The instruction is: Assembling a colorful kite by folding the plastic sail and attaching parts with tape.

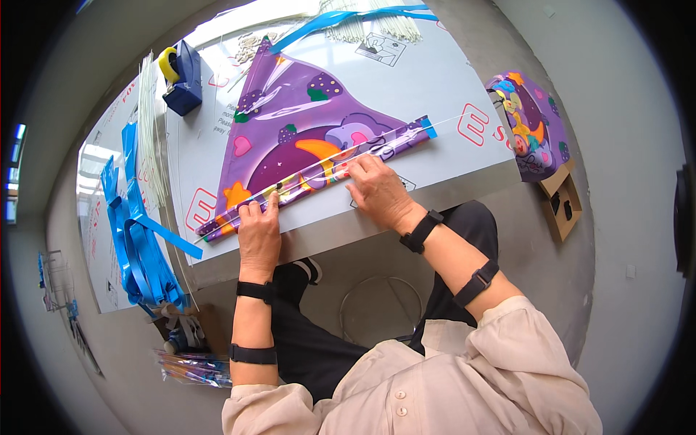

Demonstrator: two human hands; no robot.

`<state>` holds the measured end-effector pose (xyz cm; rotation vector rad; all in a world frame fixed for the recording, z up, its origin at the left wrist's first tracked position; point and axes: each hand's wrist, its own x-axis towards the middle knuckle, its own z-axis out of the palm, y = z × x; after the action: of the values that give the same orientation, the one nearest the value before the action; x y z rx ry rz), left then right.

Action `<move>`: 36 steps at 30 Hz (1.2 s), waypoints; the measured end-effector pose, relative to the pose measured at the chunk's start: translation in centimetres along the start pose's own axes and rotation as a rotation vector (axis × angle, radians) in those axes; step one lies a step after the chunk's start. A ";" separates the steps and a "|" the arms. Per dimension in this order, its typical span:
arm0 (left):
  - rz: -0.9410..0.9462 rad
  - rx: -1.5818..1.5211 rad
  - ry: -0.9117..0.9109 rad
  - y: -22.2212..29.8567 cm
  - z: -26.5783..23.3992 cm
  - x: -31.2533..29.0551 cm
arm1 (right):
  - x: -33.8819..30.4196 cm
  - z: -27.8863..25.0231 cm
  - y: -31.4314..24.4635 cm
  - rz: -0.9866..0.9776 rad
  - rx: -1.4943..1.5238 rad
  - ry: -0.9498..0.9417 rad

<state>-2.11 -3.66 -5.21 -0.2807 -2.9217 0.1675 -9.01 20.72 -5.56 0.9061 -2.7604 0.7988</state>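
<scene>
A purple triangular kite (pixel 290 109) with moon, star, heart and berry prints lies on the white-topped table, its point away from me. Its near edge is gathered into a narrow roll (pixel 297 183), and a thin white rod (pixel 453 119) runs along it, sticking out past the right end. On the left part of the roll, my left hand (pixel 259 230) grips it with bent fingers, thumb against the rod. My right hand (pixel 380 190) is closed on the roll right of the middle. Blue tape (pixel 431 128) shows at the roll's right end.
A blue tape dispenser (pixel 185 80) stands at the back left. Blue ribbon strips (pixel 134 250) and long white rods (pixel 147 130) lie at left. More rods (pixel 391 26) lie at the far edge. Another purple kite (pixel 535 119) and an open cardboard box (pixel 564 206) are at right.
</scene>
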 end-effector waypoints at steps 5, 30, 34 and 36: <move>-0.010 -0.028 -0.018 0.6 0.1 -0.1 | 1.1 -0.4 0.1 0.008 -0.103 -0.014; -0.033 -0.123 -0.154 0.9 -1.0 1.1 | 2.6 3.4 -2.5 -0.328 -0.051 -0.098; -0.038 -0.137 -0.143 0.7 -0.9 1.1 | 2.2 3.5 -2.0 -0.315 0.008 -0.118; -0.047 -0.132 -0.172 0.7 -1.2 1.4 | 2.3 3.1 -2.0 -0.307 0.027 -0.147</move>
<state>-3.09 -2.57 -3.83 -0.2275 -3.1124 -0.0091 -9.57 16.60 -6.65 1.4022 -2.6356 0.7422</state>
